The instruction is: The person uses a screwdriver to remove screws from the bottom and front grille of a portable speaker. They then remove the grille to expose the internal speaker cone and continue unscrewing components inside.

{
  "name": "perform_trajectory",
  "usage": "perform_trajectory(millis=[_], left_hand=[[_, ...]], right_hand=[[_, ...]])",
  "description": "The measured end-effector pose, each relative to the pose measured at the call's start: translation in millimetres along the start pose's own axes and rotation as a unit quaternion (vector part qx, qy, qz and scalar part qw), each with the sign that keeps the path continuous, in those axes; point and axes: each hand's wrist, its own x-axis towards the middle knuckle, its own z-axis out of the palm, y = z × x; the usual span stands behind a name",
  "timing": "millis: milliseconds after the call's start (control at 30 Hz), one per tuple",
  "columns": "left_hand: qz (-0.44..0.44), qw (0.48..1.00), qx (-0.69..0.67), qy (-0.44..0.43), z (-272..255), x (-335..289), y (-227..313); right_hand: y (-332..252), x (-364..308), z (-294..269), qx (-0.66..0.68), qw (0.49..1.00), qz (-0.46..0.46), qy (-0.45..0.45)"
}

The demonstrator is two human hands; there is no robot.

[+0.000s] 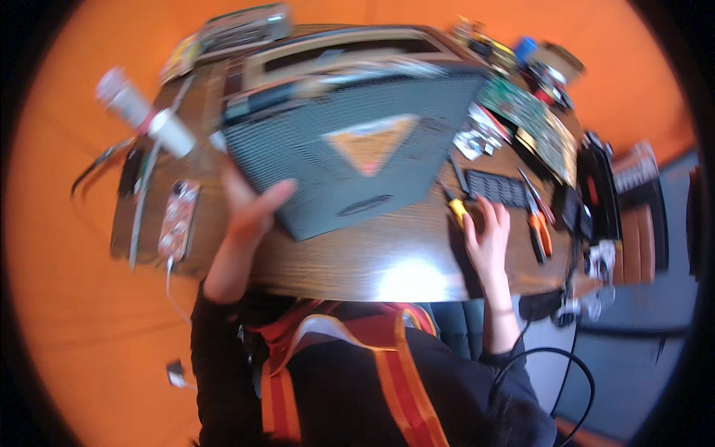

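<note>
My left hand (249, 205) grips a large dark grey ribbed panel (298, 160) by its lower left edge, thumb on the front face and fingers hidden behind. The panel is tilted and blurred, with a brownish triangular label (366, 141) and a dark oval slot near its lower edge. Behind it stands a wooden cabinet (439, 45) with an open top. My right hand (488, 231) hovers low over the table, fingers apart, close beside a yellow-handled screwdriver (456, 208); whether it touches the handle I cannot tell.
Orange-handled pliers (539, 231), a black keypad-like tray (495, 188) and green circuit boards (518, 104) lie on the right. A phone (179, 220) with a white cable and a white cylinder (173, 134) are on the left. An old device (246, 28) stands at the far left.
</note>
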Motion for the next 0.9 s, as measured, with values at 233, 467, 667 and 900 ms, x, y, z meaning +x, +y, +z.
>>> perform_trajectory(millis=[233,467,667,900], left_hand=[[0.023,0.995,-0.057,0.079,-66,-30,0],[0.02,0.996,0.015,0.091,-91,-53,9],[0.031,0.995,0.034,0.085,-130,-66,28],[-0.13,0.965,-0.067,0.216,-107,-67,81]], right_hand=[[33,37,-19,0.024,0.998,0.038,0.038],[17,75,12,0.042,0.998,-0.034,-0.04],[47,49,-49,-0.161,0.977,0.14,-0.021],[128,15,-88,-0.114,0.97,0.203,0.069]])
